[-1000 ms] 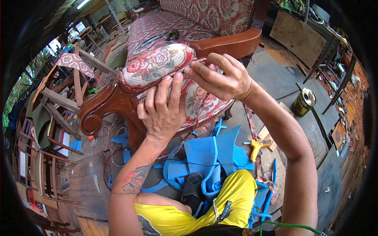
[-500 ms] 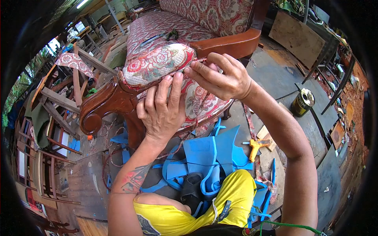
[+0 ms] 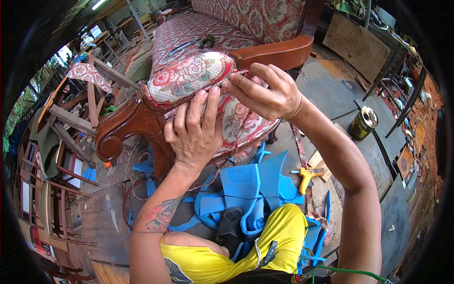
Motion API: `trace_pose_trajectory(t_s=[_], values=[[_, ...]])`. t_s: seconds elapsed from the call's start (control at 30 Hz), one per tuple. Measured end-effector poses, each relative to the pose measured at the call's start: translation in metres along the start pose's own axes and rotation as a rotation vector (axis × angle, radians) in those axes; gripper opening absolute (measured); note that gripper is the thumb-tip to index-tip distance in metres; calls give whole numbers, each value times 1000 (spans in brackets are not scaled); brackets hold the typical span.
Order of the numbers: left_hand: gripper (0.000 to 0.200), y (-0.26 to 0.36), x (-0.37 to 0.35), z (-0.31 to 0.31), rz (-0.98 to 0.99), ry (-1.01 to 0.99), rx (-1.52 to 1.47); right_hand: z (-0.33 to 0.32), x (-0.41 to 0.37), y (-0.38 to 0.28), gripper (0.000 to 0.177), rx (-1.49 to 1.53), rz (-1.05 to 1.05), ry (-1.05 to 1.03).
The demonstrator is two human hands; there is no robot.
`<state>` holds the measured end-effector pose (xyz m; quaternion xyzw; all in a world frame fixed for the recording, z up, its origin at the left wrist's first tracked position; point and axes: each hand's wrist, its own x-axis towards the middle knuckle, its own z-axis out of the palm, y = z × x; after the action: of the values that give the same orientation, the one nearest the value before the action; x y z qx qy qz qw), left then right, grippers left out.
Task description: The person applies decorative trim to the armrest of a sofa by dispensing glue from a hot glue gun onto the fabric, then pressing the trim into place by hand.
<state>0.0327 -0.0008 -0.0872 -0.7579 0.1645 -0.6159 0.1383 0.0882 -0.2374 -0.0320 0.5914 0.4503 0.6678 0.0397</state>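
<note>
A floral red-and-cream armrest pad (image 3: 189,75) sits on the carved wooden arm of a sofa (image 3: 127,118). Along the pad's lower edge runs a thin patterned trim cord, mostly covered by my fingers. My right hand (image 3: 267,92) pinches this trim near the pad's right corner. My left hand (image 3: 196,128) has its fingers stretched out, with the fingertips pressing on the edge just left of there. Below the pad, floral fabric (image 3: 236,123) covers the front of the arm.
Blue foam scraps (image 3: 241,182) lie around my legs. A yellow glue gun (image 3: 308,179) rests on the floor at right, with an open can (image 3: 364,123) beyond it. A pen-like tool (image 3: 183,48) is on the sofa seat (image 3: 189,31). Wooden frames (image 3: 71,118) crowd the left.
</note>
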Motion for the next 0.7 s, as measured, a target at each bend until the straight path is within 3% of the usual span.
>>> trace_pose_trajectory(t_s=[0.7], values=[[63,0,0,-1,6,16,-1,-1,-1,4,43,-31,-40,-25]])
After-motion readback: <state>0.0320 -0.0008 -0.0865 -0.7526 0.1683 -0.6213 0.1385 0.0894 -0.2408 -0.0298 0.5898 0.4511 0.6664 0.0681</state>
